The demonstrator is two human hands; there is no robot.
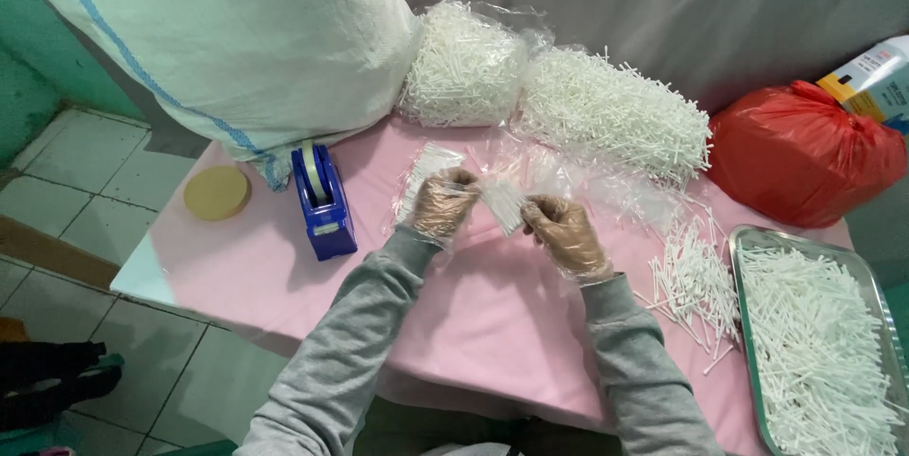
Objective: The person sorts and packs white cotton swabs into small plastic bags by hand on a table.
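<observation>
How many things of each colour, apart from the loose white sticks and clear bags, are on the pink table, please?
Blue: 1, tape dispenser
Yellow: 1, round disc
Red: 1, bag
Silver: 1, tray
White: 1, sack
Total: 5

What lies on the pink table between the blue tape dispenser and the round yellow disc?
Head view: only bare pink table separates blue tape dispenser from yellow disc.

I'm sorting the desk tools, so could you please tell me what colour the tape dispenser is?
The tape dispenser is blue, seen best in the head view.
</observation>
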